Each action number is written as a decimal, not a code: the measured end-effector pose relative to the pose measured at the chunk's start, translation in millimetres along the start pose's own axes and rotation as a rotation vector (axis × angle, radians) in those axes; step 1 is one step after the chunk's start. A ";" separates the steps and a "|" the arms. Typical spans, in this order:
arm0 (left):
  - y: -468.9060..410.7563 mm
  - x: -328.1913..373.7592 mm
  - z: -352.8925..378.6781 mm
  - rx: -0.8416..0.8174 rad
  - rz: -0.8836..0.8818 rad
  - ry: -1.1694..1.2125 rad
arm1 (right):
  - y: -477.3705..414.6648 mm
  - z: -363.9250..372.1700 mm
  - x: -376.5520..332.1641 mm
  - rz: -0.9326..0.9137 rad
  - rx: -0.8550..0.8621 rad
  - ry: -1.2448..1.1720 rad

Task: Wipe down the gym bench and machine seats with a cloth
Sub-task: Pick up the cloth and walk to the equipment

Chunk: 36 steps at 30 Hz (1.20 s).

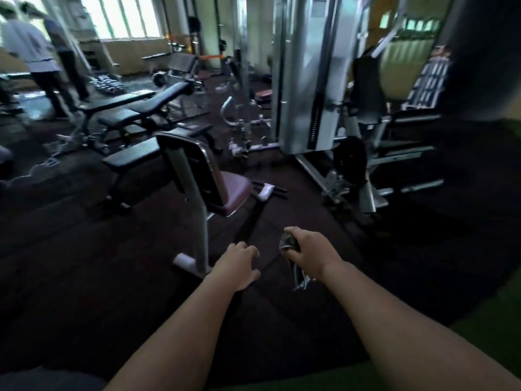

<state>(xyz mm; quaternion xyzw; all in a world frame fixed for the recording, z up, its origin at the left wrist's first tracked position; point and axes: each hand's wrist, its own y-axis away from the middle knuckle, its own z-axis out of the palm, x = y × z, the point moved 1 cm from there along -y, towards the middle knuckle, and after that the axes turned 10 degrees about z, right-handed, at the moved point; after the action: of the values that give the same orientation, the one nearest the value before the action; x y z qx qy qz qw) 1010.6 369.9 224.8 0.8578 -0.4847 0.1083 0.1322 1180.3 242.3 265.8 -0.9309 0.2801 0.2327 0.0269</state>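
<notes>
A crumpled grey cloth (288,244) is gripped in the right hand (310,252), with one end hanging below the fist. The left hand (239,263) is held beside it, fingers loosely curled (nothing in it). A maroon seat (236,193) is seen just ahead, with black benches (132,104) farther left.

Most of the cloth (288,244) seems hidden by the right hand (311,253).

Crumpled grey cloth (288,245) gripped in right hand (310,253), just before maroon machine seat (235,197); black flat bench (132,156) left of seat.
</notes>
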 end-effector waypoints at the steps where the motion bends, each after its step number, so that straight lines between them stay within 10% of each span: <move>1: -26.1 16.6 3.4 -0.013 0.031 0.004 | -9.2 -12.1 23.0 0.031 0.008 -0.009; 21: -517.4 66.3 -26.3 -0.166 0.246 -0.049 | -368.7 -135.3 230.7 0.261 0.048 -0.081; 36: -798.0 33.5 -71.5 -0.041 -0.089 0.055 | -720.0 -212.5 315.9 -0.020 -0.089 0.066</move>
<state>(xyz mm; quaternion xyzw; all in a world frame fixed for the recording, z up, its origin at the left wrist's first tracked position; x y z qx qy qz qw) 1709.9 762.0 205.4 0.8723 -0.4444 0.1161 0.1677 1885.8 649.1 255.5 -0.9412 0.2610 0.2137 -0.0214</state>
